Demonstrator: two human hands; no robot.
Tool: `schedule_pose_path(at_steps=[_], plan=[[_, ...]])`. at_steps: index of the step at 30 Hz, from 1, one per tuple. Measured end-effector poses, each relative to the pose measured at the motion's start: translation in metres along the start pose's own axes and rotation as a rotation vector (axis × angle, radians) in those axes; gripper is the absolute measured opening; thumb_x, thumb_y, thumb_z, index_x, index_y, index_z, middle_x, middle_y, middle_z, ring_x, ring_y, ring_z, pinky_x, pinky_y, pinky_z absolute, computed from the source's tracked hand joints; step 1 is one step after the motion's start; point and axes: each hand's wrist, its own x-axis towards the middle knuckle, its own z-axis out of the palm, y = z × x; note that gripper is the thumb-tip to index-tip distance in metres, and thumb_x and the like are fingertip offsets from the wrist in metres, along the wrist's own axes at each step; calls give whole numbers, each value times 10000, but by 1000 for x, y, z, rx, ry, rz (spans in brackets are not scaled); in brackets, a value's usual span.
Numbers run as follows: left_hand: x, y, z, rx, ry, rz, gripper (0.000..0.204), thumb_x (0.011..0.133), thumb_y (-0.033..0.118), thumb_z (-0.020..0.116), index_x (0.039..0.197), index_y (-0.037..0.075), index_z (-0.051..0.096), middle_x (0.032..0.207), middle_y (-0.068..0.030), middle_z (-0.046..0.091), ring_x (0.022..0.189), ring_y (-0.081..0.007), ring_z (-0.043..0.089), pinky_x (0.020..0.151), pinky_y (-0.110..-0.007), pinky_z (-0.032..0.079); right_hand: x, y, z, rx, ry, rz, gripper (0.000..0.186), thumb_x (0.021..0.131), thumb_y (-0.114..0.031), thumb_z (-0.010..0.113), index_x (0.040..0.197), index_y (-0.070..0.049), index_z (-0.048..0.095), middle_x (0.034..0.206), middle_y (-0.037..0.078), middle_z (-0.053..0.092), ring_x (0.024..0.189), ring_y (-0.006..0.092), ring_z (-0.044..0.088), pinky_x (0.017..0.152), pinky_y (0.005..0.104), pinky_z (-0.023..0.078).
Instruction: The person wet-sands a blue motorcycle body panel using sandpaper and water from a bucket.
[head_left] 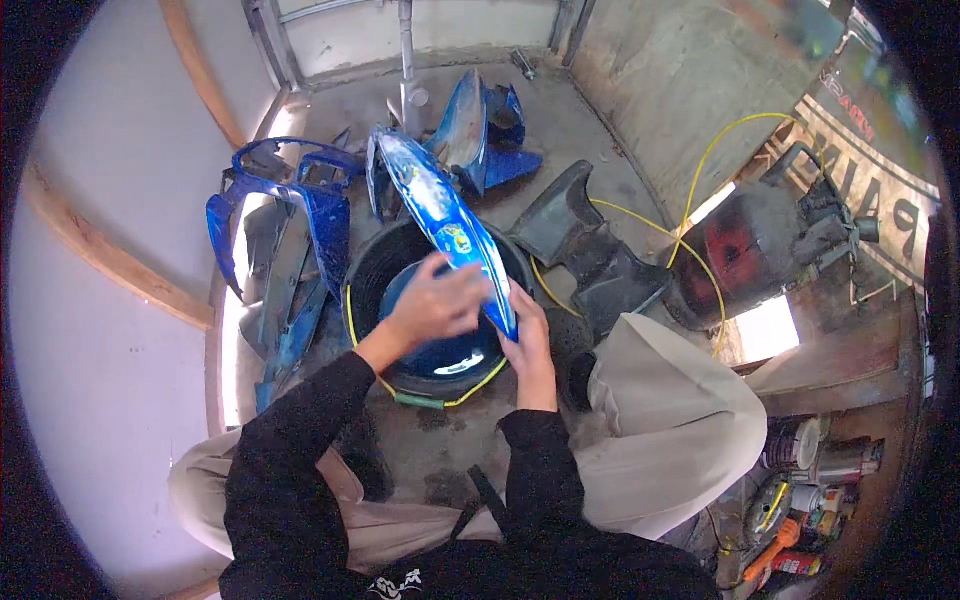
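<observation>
A long blue motorcycle body panel (425,190), with whitish worn patches and a small yellowish spot, slants over the black tub. My right hand (530,335) grips its near end, thumb and fingers around the edge. Against the panel's left side, near its lower half, is my left hand (435,305). Its fingers are bent and smeared by motion, so whatever is under them is hidden. Below both hands stands the round black tub (362,275), holding dark bluish water (440,355). A yellow handle with a green grip (420,401) hangs at its near side.
More blue body panels lie left (330,215) and beyond the tub (465,130). To the right are a black plastic part (590,250), a yellow hose (690,220) and a dark red-marked tank (735,255). Cans (800,440) and an orange-handled tool (772,550) sit at lower right.
</observation>
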Motion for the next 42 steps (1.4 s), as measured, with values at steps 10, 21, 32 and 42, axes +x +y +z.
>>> schedule_pose_path(at_steps=[10,21,32,42], plan=[[2,-9,3,63,22,-83,432,801,209,747,1226,210,674,1321,-43,671,1339,-212,570,1071,-553,379,-1,-3,4,-28,6,26,465,1072,-207,520,1457,53,515,1358,146,649,1199,225,650,1045,369,512],[7,-5,-3,75,87,-221,382,824,193,729,1204,177,692,1263,-37,694,1297,-229,593,1068,-534,367,2,3,-3,26,-17,2,478,1060,-207,553,1451,63,511,1326,151,662,1127,232,682,979,355,549],[2,-4,-2,100,68,-186,413,821,211,744,1231,202,702,1304,-32,689,1327,-232,582,1050,-526,381,0,-2,3,16,0,22,459,1082,-203,509,1462,55,507,1343,157,653,1167,239,661,986,361,542],[3,-7,0,92,82,-228,388,857,190,716,1245,190,684,1302,-14,685,1350,-237,555,1025,-539,367,-2,-1,7,-11,4,40,456,1078,-217,521,1453,43,520,1332,138,662,1154,207,668,996,349,538]])
